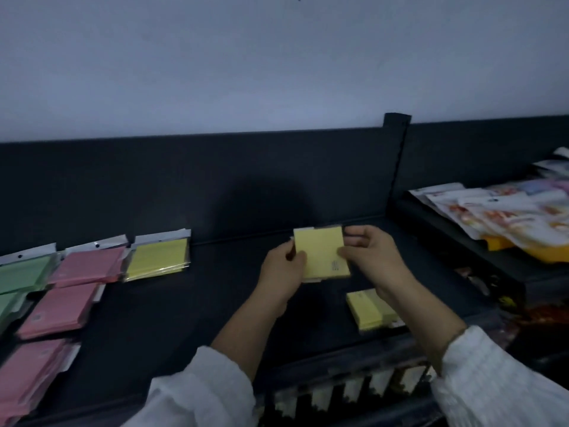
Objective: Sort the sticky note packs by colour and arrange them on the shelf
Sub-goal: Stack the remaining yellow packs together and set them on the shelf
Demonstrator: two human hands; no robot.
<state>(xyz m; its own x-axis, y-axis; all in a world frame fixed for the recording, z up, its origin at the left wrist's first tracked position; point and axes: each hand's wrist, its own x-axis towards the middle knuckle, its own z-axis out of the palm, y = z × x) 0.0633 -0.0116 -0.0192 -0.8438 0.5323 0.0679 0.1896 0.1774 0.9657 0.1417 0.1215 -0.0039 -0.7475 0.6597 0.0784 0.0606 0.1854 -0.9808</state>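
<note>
The left hand is pinching the left edge of a held yellow pack, thumb on top and fingers curled beneath. The right hand is clamping the opposite edge, its thumb lying on the yellow face. Both hands are closing on the pack, none of the fingers spread. White edges are peeking out at its top and bottom, so whether this is one pack or several squared together cannot be told. It is being held over the dark shelf, its longer sides running roughly 12 to 6, leaning slightly toward 11.

The placed yellow pack is lying well apart at 9 o'clock, just beside the pink packs, with green packs farther at 9. That makes the left hand the nearer one for carrying the pack across, I judge. A loose yellow pile is waiting at 5 o'clock, near the right wrist.
</note>
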